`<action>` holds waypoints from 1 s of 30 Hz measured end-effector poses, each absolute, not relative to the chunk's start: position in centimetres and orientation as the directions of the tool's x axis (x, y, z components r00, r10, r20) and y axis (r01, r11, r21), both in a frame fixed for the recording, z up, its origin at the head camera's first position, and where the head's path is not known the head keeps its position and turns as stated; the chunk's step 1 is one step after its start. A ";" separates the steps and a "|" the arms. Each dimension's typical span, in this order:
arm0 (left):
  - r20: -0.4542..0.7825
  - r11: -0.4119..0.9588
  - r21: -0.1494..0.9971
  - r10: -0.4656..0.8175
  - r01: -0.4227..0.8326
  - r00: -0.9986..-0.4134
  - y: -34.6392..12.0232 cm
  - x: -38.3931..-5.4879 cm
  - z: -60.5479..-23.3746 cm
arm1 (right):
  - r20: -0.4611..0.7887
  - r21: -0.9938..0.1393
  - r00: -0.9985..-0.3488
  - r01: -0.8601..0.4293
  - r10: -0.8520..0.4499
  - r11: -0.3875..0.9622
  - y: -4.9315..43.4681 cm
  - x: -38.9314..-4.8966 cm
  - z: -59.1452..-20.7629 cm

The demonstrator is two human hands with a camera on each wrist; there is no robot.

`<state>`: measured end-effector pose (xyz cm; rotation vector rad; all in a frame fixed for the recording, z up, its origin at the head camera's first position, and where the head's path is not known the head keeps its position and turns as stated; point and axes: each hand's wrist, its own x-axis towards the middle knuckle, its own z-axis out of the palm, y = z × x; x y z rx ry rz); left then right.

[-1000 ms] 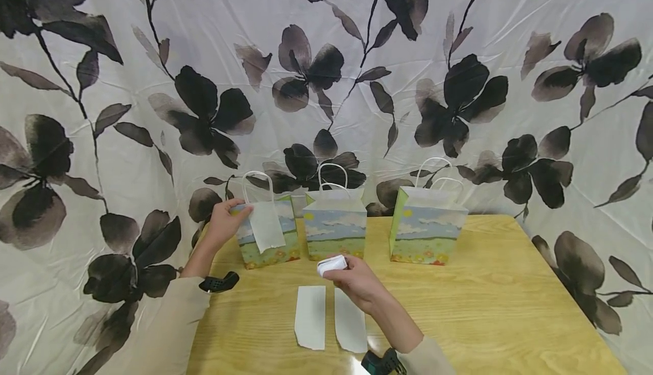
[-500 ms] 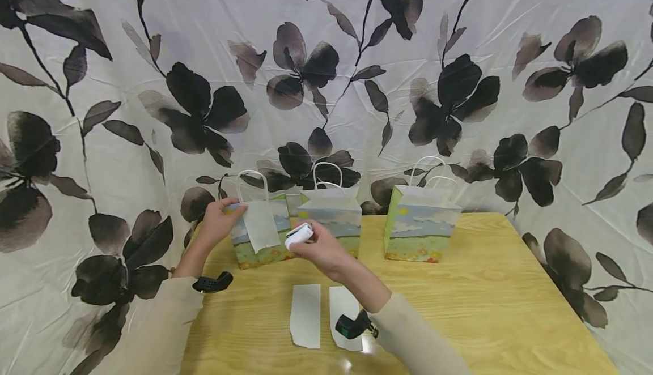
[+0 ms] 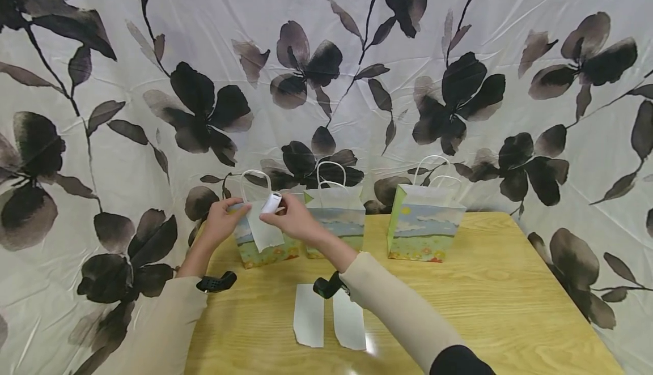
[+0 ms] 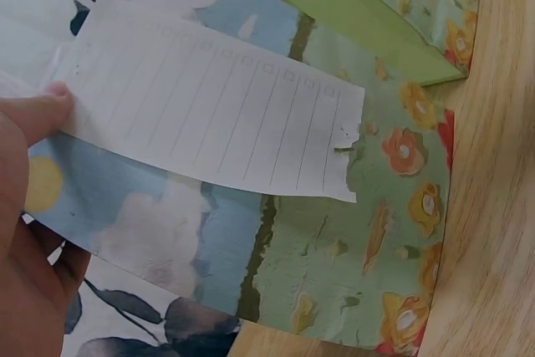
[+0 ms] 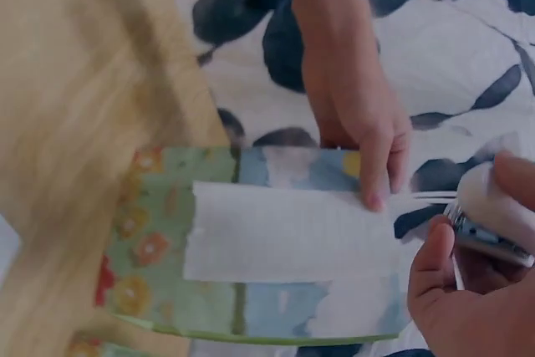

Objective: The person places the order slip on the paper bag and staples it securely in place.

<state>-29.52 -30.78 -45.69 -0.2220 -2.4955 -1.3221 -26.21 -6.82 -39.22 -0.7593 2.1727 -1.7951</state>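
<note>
Item: paper slip, one, lying against the front of the leftmost bag, top end near the rim.

Left hand: at the slip's nine o'clock, thumb pressing its edge, fingers reaching behind the bag wall, pinching both layers.

Stapler: at one o'clock, being gripped by the thumb and fingers of the right hand; contact with the paper is not clear.

Handling note, by judgement: the step seems to be aligning the stapler with the slip's top end; doing it well means holding the slip flat and square, and keeping the thumb and cord handle outside the stapler's mouth.

Materials: slip thin, ruled, torn-ended; bag stiff printed paper, green-sided; stapler smooth, white, rounded, showing metal.

Outward: two loose slips lying towards five o'clock on the wood-grained counter; two matching bags standing towards three; creased floral cloth hanging at twelve.
</note>
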 end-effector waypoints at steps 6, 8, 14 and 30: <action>0.346 0.605 0.741 0.031 0.293 -0.938 -30.9 -29.5 -45.4 | 0.227 -0.850 -0.796 -0.444 -0.561 0.285 -8.4 -28.4 -38.0; 0.343 0.601 0.745 0.029 0.290 -0.939 -30.6 -29.7 -45.4 | 0.239 -0.802 -0.778 -0.496 -0.581 0.334 -8.4 -29.3 -37.8; 0.366 0.564 0.764 0.023 0.315 -0.930 -29.7 -30.0 -46.1 | 0.268 -0.709 -0.761 -0.571 -0.591 0.414 -8.0 -31.0 -37.8; 0.343 0.573 0.776 -0.032 0.265 -0.939 -30.4 -29.1 -45.3 | 0.176 -0.543 -0.760 -0.605 -0.626 0.582 -11.0 -31.6 -37.6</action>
